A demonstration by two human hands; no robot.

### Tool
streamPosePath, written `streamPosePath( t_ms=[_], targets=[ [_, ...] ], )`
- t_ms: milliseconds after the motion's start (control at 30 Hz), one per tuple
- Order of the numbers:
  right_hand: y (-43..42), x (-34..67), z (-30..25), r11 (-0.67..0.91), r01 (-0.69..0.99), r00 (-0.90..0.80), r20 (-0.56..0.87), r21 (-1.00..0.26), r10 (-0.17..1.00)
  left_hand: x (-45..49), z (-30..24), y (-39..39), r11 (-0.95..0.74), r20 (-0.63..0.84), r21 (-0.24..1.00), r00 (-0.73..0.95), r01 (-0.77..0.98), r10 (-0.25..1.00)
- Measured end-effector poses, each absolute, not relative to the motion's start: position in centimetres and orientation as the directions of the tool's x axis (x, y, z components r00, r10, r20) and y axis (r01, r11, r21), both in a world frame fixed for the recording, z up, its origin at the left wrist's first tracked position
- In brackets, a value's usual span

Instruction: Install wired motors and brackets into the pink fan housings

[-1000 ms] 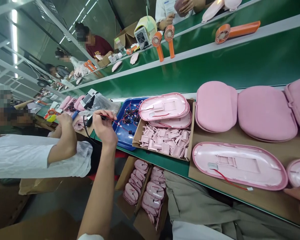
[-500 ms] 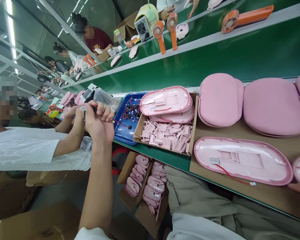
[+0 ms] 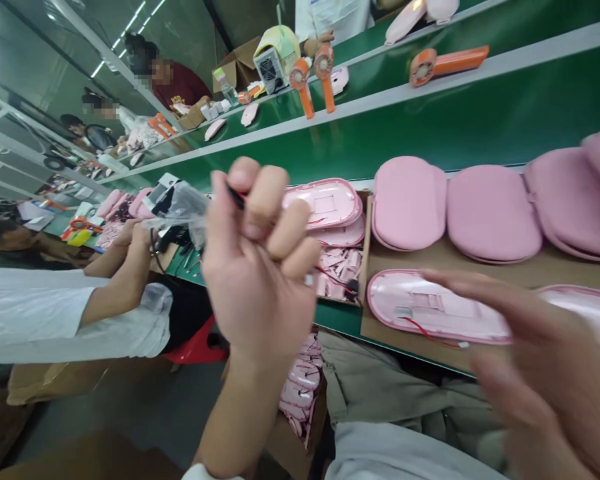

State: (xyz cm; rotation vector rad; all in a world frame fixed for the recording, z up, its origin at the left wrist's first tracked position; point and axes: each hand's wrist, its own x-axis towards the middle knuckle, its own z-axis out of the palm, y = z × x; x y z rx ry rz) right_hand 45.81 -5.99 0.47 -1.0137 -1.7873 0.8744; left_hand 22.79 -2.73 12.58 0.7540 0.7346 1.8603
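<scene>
My left hand (image 3: 257,260) is raised close to the camera, fingers curled in a fist around a small wired part (image 3: 237,197) with a red wire (image 3: 333,279) trailing down to the right. My right hand (image 3: 545,373) is blurred at the lower right, fingers stretched out and apart, holding nothing. It hovers in front of an open pink shell half (image 3: 430,310) with a red wire, lying on a cardboard sheet (image 3: 540,267). A cardboard box (image 3: 361,240) of small pink pieces with more shell halves (image 3: 330,203) stacked on it sits behind my left hand.
Closed pink shells (image 3: 490,213) line the back of the cardboard. A green conveyor belt (image 3: 430,133) carries orange hand fans (image 3: 303,87). A co-worker in a white shirt (image 3: 55,320) works at my left. A box of pink parts (image 3: 300,390) stands on the floor.
My left hand pulled back from the blue tray toward the camera with the wired part. My right hand rose into view from the lower right edge, and the view shifted left.
</scene>
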Motion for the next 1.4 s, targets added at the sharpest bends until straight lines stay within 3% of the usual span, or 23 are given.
streamPosePath(
  t_ms=[167,400,600,733,900,1033,1100,1200,1400],
  targets=[
    [-5.4,41.3,4.3,0.304,0.129,-0.351,0.243,-0.944,0.904,28.5,9.7,-1.8,-0.141,0.035,0.735,-0.171,-0.663,0.985],
    [-5.2,44.0,2.8,0.149,0.066,-0.169,0.136,-0.987,0.976,30.6,7.0,-0.2,-0.119,-0.015,0.795,-0.216,-0.594,0.976],
    [-4.8,44.3,2.7,0.080,-0.030,-0.049,0.081,-0.996,0.996,30.9,4.8,-1.2,0.069,-0.074,0.954,-0.007,-0.291,0.997],
    [-4.1,44.8,2.9,0.024,-0.085,0.029,0.021,-0.996,0.999,31.0,4.2,-2.3,0.240,-0.202,0.956,0.214,-0.170,0.956],
    [-3.1,46.4,2.8,-0.039,-0.071,-0.097,-0.032,-0.997,0.995,30.8,4.2,-2.7,0.397,-0.296,0.836,0.296,-0.380,0.908],
    [-3.0,47.9,3.1,-0.012,0.083,-0.134,-0.023,-0.996,0.991,30.0,4.3,-2.4,0.402,-0.345,0.737,0.208,-0.544,0.915],
    [-3.0,48.5,3.5,-0.019,0.147,-0.239,-0.054,-0.989,0.969,29.7,4.3,-2.4,0.439,-0.369,0.712,0.241,-0.548,0.898],
    [-2.9,48.9,3.8,-0.097,0.164,-0.423,-0.159,-0.982,0.892,29.8,4.1,-2.7,0.465,-0.367,0.757,0.291,-0.458,0.884],
    [-3.2,49.0,2.9,-0.048,0.284,-0.505,-0.192,-0.958,0.841,30.1,4.0,-3.0,0.263,-0.242,0.885,0.103,-0.383,0.965]
  ],
)
